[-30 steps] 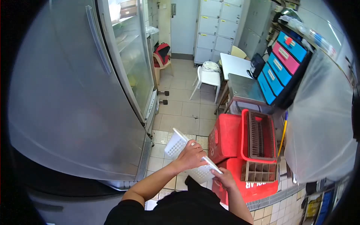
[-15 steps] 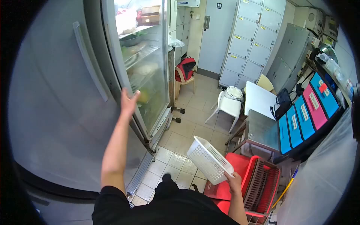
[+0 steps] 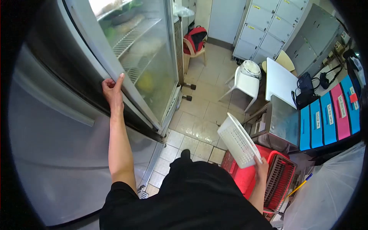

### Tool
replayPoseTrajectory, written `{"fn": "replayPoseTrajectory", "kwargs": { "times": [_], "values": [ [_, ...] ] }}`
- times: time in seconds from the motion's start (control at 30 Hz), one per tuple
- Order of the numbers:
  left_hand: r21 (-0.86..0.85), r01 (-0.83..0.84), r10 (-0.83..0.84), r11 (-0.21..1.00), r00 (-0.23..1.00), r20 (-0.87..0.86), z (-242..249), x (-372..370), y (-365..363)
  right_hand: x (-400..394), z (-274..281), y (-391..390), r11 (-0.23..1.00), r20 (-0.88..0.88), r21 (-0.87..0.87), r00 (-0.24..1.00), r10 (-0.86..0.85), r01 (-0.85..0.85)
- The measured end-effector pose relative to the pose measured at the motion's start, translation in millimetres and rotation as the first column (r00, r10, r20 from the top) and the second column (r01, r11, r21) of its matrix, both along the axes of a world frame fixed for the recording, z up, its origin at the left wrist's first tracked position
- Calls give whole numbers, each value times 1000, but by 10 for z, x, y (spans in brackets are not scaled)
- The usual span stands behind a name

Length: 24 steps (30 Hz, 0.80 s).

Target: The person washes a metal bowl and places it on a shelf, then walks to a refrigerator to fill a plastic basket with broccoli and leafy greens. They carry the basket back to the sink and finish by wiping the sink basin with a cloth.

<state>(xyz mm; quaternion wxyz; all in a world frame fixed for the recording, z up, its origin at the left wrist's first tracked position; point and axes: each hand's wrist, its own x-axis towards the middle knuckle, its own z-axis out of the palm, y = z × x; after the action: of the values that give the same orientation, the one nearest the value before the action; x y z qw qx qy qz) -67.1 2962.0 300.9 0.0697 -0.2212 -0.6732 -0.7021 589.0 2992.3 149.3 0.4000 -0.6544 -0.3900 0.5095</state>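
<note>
My left hand (image 3: pixel 114 92) grips the near edge of the fridge's glass door (image 3: pixel 147 88), fingers curled behind the frame and thumb lying along its front. Through the glass, wire shelves (image 3: pixel 136 36) carry wrapped food, with something yellow-green (image 3: pixel 145 82) lower down. On the other side, my right hand (image 3: pixel 262 167) is closed around one end of a white perforated plastic basket (image 3: pixel 237 142), which is held tilted above a red bin lid. The inside of the basket is mostly turned away from me.
A grey steel fridge door (image 3: pixel 57 153) fills the left. Red crates (image 3: pixel 281 184) stand by my right leg. Farther off are a white chair (image 3: pixel 245 84), a white table (image 3: pixel 280 80), blue and pink drawers (image 3: pixel 329 111) and a red backpack (image 3: pixel 195 40) on a chair.
My left hand has gone from open beside the glass door to closed on its edge. The view has tipped down and closer to the fridge; the basket stays in my right hand.
</note>
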Motion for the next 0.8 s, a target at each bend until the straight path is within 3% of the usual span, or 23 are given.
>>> {"fn": "replayPoseTrajectory", "kwargs": {
  "times": [0.03, 0.07, 0.13, 0.2, 0.23, 0.27, 0.33, 0.4, 0.47, 0.67, 0.8],
  "values": [
    [27, 151, -151, 988, 989, 6, -16, 75, -28, -115, 79, 138, 1000, 16, -10, 1000, 3, -3],
    [27, 145, -145, 989, 989, 18, -58, 146, -28, -261, 151, 301, 999, 65, -22, 997, 38, -37],
    [-89, 360, -355, 929, 932, 68, -126, 342, 44, -481, 241, 594, 997, 121, -34, 989, 79, -76],
    [-49, 297, -300, 954, 926, -230, -28, 769, 288, -615, 276, 821, 968, 416, 47, 886, 204, -245],
    [10, 359, -346, 933, 906, -243, 12, 984, 457, -667, 260, 893, 968, 418, 41, 884, 209, -248],
    [67, 417, -389, 906, 886, -254, 14, 1174, 619, -697, 245, 955, 944, 527, 108, 824, 210, -310],
    [-85, 485, -491, 871, 846, -209, -203, 1395, 890, -719, 220, 1012, 869, 722, 198, 667, 183, -453],
    [-103, 393, -398, 914, 816, -421, -325, 1643, 1173, -890, 418, 1019, 899, 636, 96, 721, 275, -427],
    [38, 474, -375, 880, 742, -556, -331, 1894, 1478, -894, 402, 1085, 859, 669, 91, 670, 322, -503],
    [-8, 523, -435, 852, 700, -566, -507, 2597, 2347, -877, -44, 1477, 819, 671, 25, 617, 412, -574],
    [-2, 512, -408, 859, 683, -606, -487, 2873, 2914, -897, -324, 1820, 803, 572, -66, 637, 516, -592]
  ]
}}
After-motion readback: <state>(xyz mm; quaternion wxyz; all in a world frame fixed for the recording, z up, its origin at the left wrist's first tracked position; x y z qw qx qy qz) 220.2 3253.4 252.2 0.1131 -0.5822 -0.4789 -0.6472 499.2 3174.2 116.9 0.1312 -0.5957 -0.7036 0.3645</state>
